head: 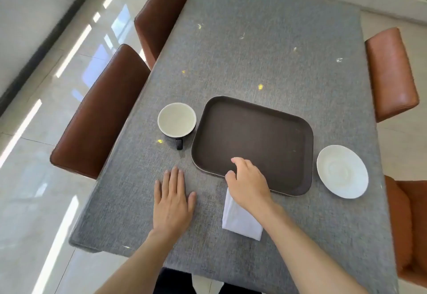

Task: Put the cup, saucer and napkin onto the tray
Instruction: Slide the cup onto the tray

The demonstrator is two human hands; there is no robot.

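A dark brown rectangular tray lies on the grey table with nothing on it. Just left of it stands a cup, black outside and cream inside, its handle pointing toward me. A white saucer rests to the tray's right. A folded white napkin lies near the front edge, partly under my right wrist. My right hand hovers over the tray's near rim, fingers loosely curled, holding nothing. Flat on the cloth left of the napkin is my left hand, fingers spread.
The table wears a grey cloth. Two brown leather chairs stand along its left side. Orange-brown chairs stand on the right. Glossy floor tiles lie to the left.
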